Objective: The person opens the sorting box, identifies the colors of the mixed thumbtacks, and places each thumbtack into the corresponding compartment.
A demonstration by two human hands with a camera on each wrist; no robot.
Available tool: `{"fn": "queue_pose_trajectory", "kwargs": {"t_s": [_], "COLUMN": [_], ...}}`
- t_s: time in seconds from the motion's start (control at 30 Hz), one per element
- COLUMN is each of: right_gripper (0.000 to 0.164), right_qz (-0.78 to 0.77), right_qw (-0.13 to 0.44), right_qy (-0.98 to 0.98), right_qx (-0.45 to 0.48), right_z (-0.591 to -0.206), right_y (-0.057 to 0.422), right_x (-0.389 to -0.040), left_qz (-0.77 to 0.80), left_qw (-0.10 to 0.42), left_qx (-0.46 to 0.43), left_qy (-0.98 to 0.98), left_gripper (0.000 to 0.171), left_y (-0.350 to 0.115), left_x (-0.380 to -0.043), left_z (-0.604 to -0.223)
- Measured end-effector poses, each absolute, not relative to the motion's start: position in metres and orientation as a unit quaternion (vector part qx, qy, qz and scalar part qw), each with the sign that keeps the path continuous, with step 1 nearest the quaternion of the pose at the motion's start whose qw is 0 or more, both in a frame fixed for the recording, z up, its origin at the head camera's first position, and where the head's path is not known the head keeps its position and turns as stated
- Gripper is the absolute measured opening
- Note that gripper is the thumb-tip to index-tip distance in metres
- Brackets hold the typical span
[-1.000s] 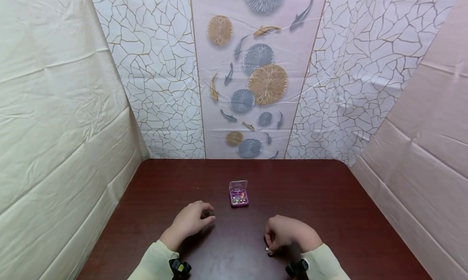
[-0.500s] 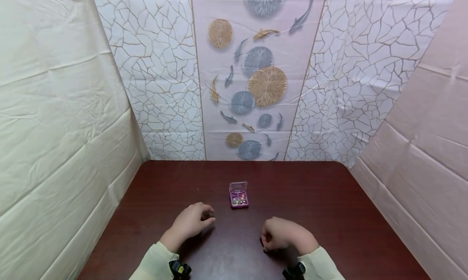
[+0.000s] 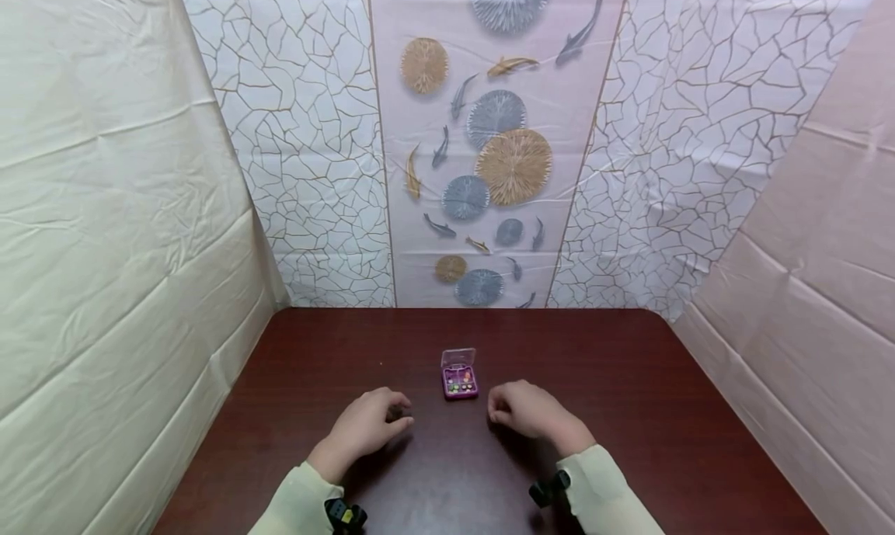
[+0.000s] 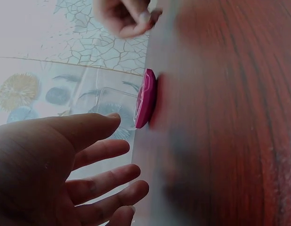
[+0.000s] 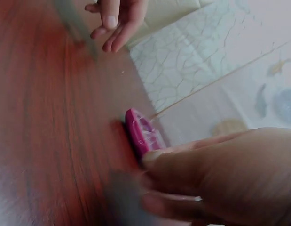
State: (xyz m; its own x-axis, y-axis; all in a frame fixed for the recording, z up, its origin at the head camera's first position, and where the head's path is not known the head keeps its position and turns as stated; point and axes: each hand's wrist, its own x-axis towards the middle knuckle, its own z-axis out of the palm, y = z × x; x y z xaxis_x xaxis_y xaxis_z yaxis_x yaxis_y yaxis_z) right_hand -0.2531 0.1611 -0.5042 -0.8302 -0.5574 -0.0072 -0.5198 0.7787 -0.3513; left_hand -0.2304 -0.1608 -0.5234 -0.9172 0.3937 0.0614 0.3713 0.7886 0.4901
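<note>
A small purple pill box (image 3: 461, 396) stands on the table with its clear lid (image 3: 457, 356) raised. Several small coloured pieces lie in its compartments. My right hand (image 3: 527, 409) is just right of the box, thumb and fingers pinched together. A small white pill seems to be in that pinch, mostly hidden by the fingertips. In the right wrist view, the thumb overlaps the near end of the pill box (image 5: 133, 127). My left hand (image 3: 363, 426) rests left of the box, relaxed and holding nothing. Its fingers (image 4: 107, 150) spread apart below the box in the left wrist view.
The dark red wooden table (image 3: 594, 349) reaches back to a patterned cloth (image 3: 315, 209). Pale cloth hangs (image 3: 126, 248) along the left side and the right side. A tiny white speck (image 3: 381, 363) lies on the table left of the box.
My right hand has lifted from the near table, where a small white thing showed at its fingertips, and moved forward and left to the pill box. The left hand has stayed put.
</note>
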Motion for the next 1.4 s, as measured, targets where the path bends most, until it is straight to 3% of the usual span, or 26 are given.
{"fn": "queue_pose_trajectory", "kwargs": {"t_s": [0.13,0.4,0.87,1.2,1.4], "right_gripper": [0.010,0.008,0.005,0.004,0.006], "right_qz": [-0.199,-0.221,-0.222,-0.244,-0.287], "right_qw": [0.012,-0.012,-0.013,-0.035,-0.038], "right_qy": [0.944,0.953,0.955,0.952,0.944], "right_qx": [-0.263,-0.207,-0.197,-0.181,-0.157], "right_z": [-0.511,-0.523,-0.529,-0.536,-0.534], "right_y": [0.149,0.134,0.129,0.133,0.139], "right_x": [-0.273,-0.296,-0.304,-0.303,-0.300], "left_qz": [0.256,0.253,0.243,0.269,0.303], "left_qw": [0.019,0.016,0.010,-0.026,-0.052], "left_qx": [0.203,0.213,0.211,0.183,0.173], "left_qy": [0.945,0.943,0.947,0.945,0.936], "left_gripper": [0.030,0.029,0.031,0.044,0.042], "left_y": [-0.161,-0.163,-0.162,-0.152,-0.144], "left_x": [-0.230,-0.232,-0.240,-0.256,-0.276], "left_z": [-0.521,-0.520,-0.522,-0.522,-0.516]}}
